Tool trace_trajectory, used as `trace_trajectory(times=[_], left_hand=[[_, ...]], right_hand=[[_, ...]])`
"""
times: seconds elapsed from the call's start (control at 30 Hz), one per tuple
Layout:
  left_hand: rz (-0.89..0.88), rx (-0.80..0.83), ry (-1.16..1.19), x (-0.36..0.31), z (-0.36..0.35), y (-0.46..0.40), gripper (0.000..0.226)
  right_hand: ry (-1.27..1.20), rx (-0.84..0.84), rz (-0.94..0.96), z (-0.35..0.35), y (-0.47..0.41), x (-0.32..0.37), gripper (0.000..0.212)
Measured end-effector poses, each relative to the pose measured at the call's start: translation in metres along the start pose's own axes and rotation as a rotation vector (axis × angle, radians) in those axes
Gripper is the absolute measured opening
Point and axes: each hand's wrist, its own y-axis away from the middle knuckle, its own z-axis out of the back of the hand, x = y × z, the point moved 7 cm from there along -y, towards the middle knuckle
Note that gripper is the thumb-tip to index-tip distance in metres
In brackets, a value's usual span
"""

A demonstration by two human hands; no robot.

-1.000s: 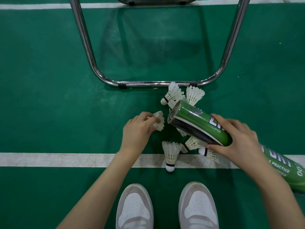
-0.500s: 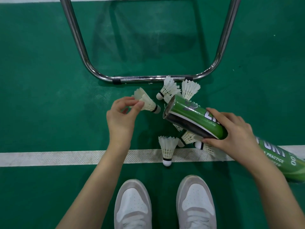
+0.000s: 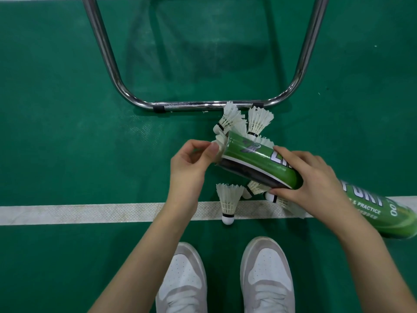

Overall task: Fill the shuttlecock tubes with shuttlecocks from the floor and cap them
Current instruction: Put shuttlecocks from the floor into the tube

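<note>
Shuttlecock point(image 3: 220, 143) now at the open mouth of the green tube point(image 3: 259, 164); half a second ago it was held clear of the rim, a second ago just lifted from the floor point(image 3: 67, 143). Left hand point(image 3: 189, 168) pinches its feather skirt and feeds it in (cork end hidden, presumably leading). Right hand point(image 3: 309, 179) is wrapped around the tube's middle, holding it tilted above the pile. Insertion looks under way, not finished. Loose shuttlecocks remain: two point(image 3: 246, 119) near the chrome chair frame point(image 3: 203, 105), one point(image 3: 228, 203) on the white line point(image 3: 90, 213), more under the tube. No cap in view, so capping is some way off.
</note>
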Motion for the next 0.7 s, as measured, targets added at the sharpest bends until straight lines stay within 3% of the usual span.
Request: trace_trajectory(times=[0.43,0.7], left_hand=[[-0.062,0.254,-0.255,0.008,-0.024,0.013,0.019],[-0.066,0.240,-0.304,0.011,-0.021,0.013,0.021]], right_hand=[[0.018,0.007,0.040,-0.001,0.000,0.011,0.088],[0.036,0.006,0.060,-0.003,0.000,0.016,0.087]])
